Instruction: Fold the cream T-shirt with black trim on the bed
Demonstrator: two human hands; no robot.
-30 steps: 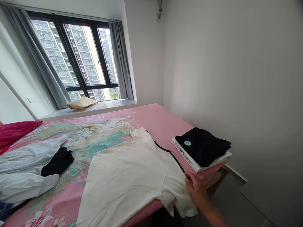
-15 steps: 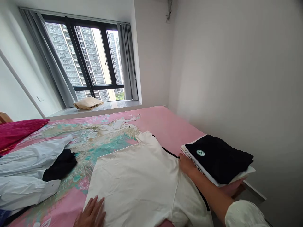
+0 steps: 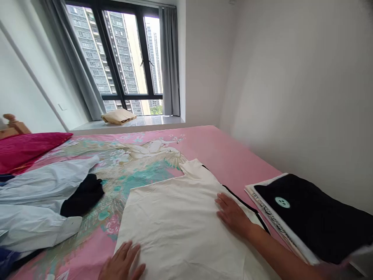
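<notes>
A cream T-shirt (image 3: pixel 180 221) with black neck trim lies spread flat on the pink flowered bedspread (image 3: pixel 221 151). My right hand (image 3: pixel 231 214) rests flat on the shirt near its collar, fingers stretched out. My left hand (image 3: pixel 122 264) lies open on the shirt's lower left edge, at the bottom of the view. Neither hand holds anything. To the right of my right arm is a stack of folded clothes, a black folded garment (image 3: pixel 311 216) with a small round green logo on top of white ones.
A pale blue shirt (image 3: pixel 35 206) and a crumpled black garment (image 3: pixel 83 196) lie on the left of the bed beside a magenta pillow (image 3: pixel 26 147). A tan cushion (image 3: pixel 118 116) sits on the window sill. A white wall runs along the bed's right side.
My right hand slid from the shirt's sleeve at the bed edge up to the collar area. My left hand came into view and settled on the shirt's lower edge. The view moved closer.
</notes>
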